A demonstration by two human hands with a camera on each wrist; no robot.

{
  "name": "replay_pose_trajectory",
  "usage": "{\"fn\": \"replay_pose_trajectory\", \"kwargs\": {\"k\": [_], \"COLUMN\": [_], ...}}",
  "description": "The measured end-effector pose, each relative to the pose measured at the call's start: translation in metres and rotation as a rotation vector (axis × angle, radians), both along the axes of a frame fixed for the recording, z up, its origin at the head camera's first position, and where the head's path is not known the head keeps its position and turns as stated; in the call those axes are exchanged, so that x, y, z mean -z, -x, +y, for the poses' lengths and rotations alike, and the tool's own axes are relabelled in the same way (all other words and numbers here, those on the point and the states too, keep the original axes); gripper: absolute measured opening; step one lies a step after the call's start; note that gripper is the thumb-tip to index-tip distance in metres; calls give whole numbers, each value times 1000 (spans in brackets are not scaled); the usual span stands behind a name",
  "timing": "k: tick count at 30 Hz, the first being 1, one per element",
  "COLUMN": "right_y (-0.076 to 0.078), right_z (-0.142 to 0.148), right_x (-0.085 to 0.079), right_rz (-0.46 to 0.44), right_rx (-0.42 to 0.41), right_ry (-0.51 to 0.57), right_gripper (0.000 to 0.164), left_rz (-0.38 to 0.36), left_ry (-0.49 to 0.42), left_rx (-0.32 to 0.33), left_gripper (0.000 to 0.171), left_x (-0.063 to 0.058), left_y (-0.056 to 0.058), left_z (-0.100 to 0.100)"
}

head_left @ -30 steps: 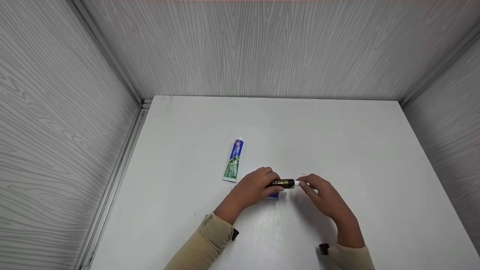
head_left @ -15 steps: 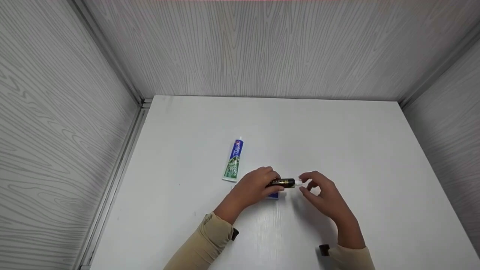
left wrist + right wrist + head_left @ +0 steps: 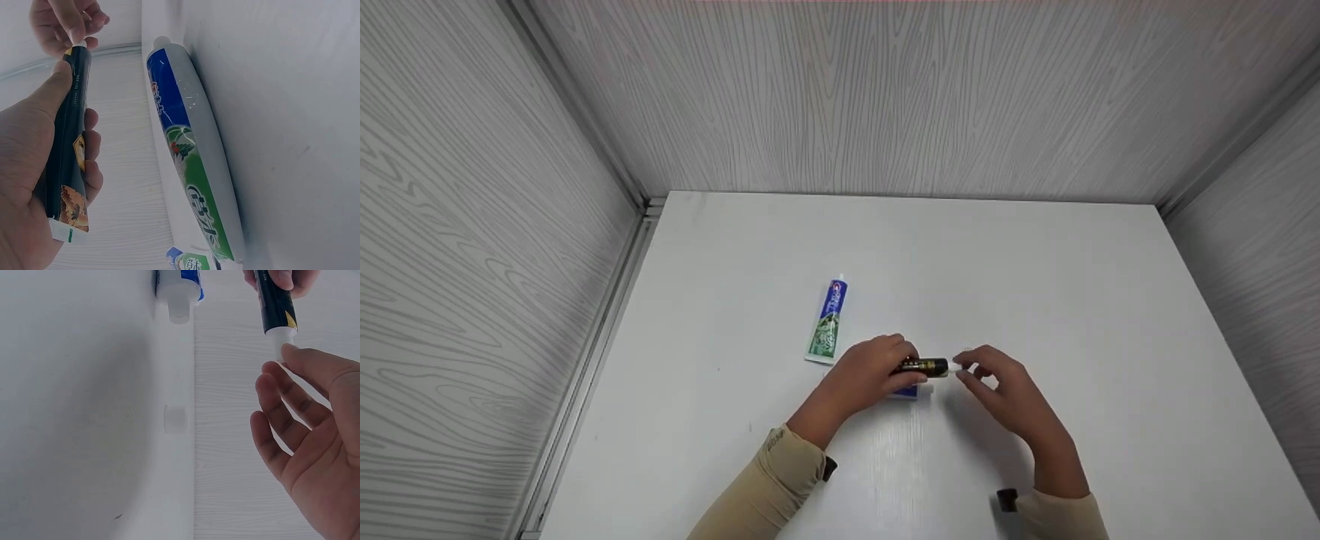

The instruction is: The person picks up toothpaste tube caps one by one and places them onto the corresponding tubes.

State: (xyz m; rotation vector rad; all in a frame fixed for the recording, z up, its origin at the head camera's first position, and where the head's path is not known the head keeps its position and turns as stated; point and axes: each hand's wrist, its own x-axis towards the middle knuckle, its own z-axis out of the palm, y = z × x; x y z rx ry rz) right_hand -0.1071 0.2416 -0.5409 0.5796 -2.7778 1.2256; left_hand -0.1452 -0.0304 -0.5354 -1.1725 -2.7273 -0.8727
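My left hand (image 3: 870, 373) grips a black toothpaste tube (image 3: 73, 121) above the table, its white cap end pointing right. At that end the thumb and forefinger of my right hand (image 3: 1011, 388) pinch the white cap (image 3: 279, 342); the other fingers are loosely bent. Below the left hand lies a blue, green and white toothpaste tube (image 3: 194, 152), mostly hidden by the hand in the head view. Another blue and green toothpaste tube (image 3: 826, 321) lies farther back, left of the left hand.
A small translucent cap-like piece (image 3: 176, 419) lies on the white table (image 3: 1035, 277), in line with the nozzle of the lower tube. Wood-grained panels (image 3: 840, 97) stand behind the table and at both sides.
My right fingers come off the white cap half a second ago, then close on it again. The left hand and the black tube stay nearly still.
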Motion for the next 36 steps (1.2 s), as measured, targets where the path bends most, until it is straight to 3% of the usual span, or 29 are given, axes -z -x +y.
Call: {"fn": "replay_pose_trajectory", "kwargs": {"k": [9, 15, 20, 24, 36], "right_y": [-1, -2, -4, -4, -2], "right_z": [0, 4, 6, 6, 1], "right_x": [1, 0, 1, 1, 3], "right_rz": [-141, -166, -73, 17, 74], "right_rx": [38, 59, 74, 48, 8], "right_ry": [-8, 7, 30, 60, 66], "right_gripper": [22, 34, 30, 40, 27], "left_rz": [-1, -22, -38, -40, -43], "left_ry": [-13, -13, -5, -3, -10], "left_rx": [-1, 0, -11, -13, 4], "left_gripper": [33, 34, 34, 35, 34], "left_x": [1, -1, 1, 1, 1], "left_y": [0, 0, 1, 1, 1], "left_z": [1, 3, 2, 2, 3]}}
